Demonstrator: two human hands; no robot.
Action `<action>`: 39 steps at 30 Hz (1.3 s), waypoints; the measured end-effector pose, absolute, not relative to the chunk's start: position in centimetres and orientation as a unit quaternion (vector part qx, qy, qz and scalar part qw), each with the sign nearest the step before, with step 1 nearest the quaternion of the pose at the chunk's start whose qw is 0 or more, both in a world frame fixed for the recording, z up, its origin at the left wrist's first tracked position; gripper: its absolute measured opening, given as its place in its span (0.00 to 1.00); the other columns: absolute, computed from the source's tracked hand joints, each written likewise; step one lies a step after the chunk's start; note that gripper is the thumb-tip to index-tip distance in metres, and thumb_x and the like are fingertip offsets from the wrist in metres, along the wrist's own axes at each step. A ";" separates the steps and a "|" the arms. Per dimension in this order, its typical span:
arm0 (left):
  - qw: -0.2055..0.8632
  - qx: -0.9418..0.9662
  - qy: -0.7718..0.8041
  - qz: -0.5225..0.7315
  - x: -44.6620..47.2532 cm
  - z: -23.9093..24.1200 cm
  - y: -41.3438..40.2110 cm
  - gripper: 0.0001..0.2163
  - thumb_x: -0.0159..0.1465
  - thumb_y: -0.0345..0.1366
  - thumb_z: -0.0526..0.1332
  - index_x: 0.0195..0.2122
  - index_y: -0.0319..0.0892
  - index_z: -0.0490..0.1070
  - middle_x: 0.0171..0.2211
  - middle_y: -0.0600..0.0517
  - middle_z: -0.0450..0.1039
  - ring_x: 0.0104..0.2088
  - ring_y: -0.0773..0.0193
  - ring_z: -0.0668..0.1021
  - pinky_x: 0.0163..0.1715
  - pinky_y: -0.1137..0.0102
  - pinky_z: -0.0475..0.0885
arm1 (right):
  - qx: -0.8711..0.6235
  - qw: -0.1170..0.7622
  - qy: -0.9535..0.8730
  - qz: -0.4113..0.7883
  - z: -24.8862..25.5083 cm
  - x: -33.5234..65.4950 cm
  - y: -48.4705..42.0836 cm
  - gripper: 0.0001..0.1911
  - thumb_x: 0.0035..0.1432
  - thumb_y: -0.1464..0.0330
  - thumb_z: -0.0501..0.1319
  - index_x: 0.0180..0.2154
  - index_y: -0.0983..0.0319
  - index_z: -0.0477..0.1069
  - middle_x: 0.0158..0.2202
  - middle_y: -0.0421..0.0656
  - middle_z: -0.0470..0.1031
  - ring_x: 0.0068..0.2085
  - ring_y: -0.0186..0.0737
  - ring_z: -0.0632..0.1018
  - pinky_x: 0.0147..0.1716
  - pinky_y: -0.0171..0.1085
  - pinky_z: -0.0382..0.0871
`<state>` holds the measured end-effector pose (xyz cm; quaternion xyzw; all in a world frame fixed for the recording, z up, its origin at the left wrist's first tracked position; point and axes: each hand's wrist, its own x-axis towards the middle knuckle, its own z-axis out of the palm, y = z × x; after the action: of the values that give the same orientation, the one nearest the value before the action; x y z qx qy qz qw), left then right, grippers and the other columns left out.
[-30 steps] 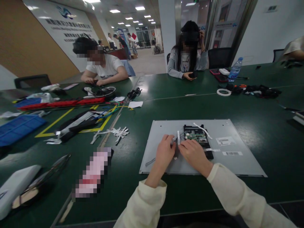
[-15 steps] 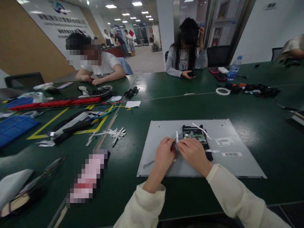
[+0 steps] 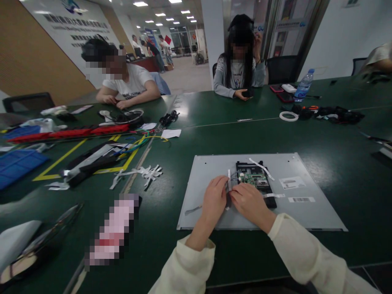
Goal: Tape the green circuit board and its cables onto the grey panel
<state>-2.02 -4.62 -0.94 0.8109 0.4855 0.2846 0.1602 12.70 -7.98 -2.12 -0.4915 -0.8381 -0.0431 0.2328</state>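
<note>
A flat grey metal panel (image 3: 196, 171) lies on the green table, with a black bracket (image 3: 272, 201) and a green circuit board (image 3: 251, 178) on its middle. Strips of white tape cross the bracket; another white tape strip (image 3: 229, 174) runs upright left of the board, beside thin dark wires. My left hand (image 3: 213, 199) is closed, fingertips against the left side of that strip; what it grips is hidden. Closed in a pinch at the strip's lower end is my right hand (image 3: 249, 200). A dark piece shows faintly between the hands.
Loose tape strips (image 3: 150, 173) and a blurred-out phone-like object (image 3: 114, 228) lie left of the panel. Farther out are a black-and-silver bundle (image 3: 92, 161), a tape roll (image 3: 288, 116) and a water bottle (image 3: 304, 85). Two people sit across the table.
Both hands have shifted slightly down along the upright tape strip, and more of the strip and board shows. The dark piece seen in my left fingers is now mostly hidden.
</note>
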 end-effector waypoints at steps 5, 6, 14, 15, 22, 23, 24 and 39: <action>0.178 0.841 0.447 0.247 -2.0 -1.6 -4.3 0.26 0.61 0.20 0.48 0.60 0.42 0.58 0.54 0.45 0.68 0.53 0.60 0.71 0.55 0.62 0.65 | -0.487 0.221 -0.844 -0.046 -2.0 12.7 -7.9 0.08 0.60 0.74 0.56 0.30 0.63 0.72 0.32 0.44 0.72 0.37 0.39 0.70 0.39 0.39 0.63; 0.174 0.843 0.448 0.241 -2.0 -1.7 -4.3 0.27 0.61 0.20 0.48 0.62 0.42 0.55 0.54 0.45 0.69 0.53 0.60 0.71 0.55 0.61 0.65 | -0.485 0.217 -0.846 -0.046 -2.0 12.7 -7.8 0.08 0.60 0.74 0.56 0.30 0.63 0.72 0.33 0.44 0.72 0.38 0.40 0.70 0.40 0.39 0.63; 0.145 0.844 0.467 0.221 -2.0 -2.0 -4.1 0.24 0.66 0.25 0.47 0.63 0.45 0.51 0.55 0.48 0.69 0.52 0.60 0.73 0.57 0.57 0.62 | -0.490 0.198 -0.848 -0.051 -2.4 12.3 -8.8 0.09 0.60 0.73 0.56 0.41 0.65 0.73 0.43 0.46 0.75 0.48 0.42 0.71 0.47 0.42 0.66; 0.151 0.842 0.469 0.220 -2.0 -2.0 -4.1 0.24 0.66 0.26 0.48 0.63 0.45 0.50 0.55 0.48 0.70 0.52 0.61 0.73 0.58 0.57 0.62 | -0.493 0.205 -0.844 -0.048 -2.5 12.2 -9.2 0.11 0.60 0.72 0.56 0.44 0.66 0.73 0.46 0.47 0.74 0.50 0.43 0.70 0.49 0.42 0.65; 0.193 0.819 0.498 0.210 -2.1 -1.8 -3.9 0.26 0.64 0.29 0.53 0.64 0.45 0.49 0.54 0.49 0.71 0.55 0.61 0.71 0.61 0.57 0.56 | -0.502 0.205 -0.840 0.005 -2.0 12.6 -12.1 0.24 0.64 0.67 0.50 0.59 0.69 0.62 0.61 0.50 0.63 0.61 0.44 0.62 0.60 0.45 0.57; 0.198 0.815 0.502 0.211 -2.0 -1.8 -3.9 0.27 0.64 0.29 0.53 0.64 0.45 0.49 0.54 0.49 0.71 0.55 0.61 0.71 0.61 0.56 0.55 | -0.501 0.204 -0.841 0.010 -2.0 12.7 -12.2 0.24 0.64 0.67 0.50 0.59 0.69 0.62 0.61 0.49 0.62 0.62 0.44 0.62 0.60 0.45 0.57; 0.200 0.811 0.507 0.214 -2.0 -1.7 -3.9 0.27 0.64 0.29 0.54 0.63 0.45 0.49 0.53 0.49 0.71 0.56 0.60 0.71 0.61 0.56 0.54 | -0.501 0.203 -0.841 0.015 -1.9 12.8 -12.4 0.24 0.64 0.67 0.50 0.59 0.69 0.62 0.61 0.49 0.62 0.62 0.44 0.62 0.60 0.45 0.57; 0.183 0.824 0.498 0.201 -1.8 -1.6 -4.0 0.25 0.63 0.32 0.55 0.62 0.45 0.53 0.59 0.46 0.64 0.60 0.59 0.66 0.61 0.55 0.52 | -0.486 0.194 -0.849 0.078 -2.5 14.5 -14.5 0.29 0.62 0.62 0.53 0.62 0.66 0.56 0.64 0.48 0.55 0.64 0.45 0.58 0.61 0.48 0.57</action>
<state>-1.82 -4.04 -1.62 0.8238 0.4977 0.2009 0.1826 14.49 -14.52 -2.52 -0.4863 -0.8485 0.0775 0.1936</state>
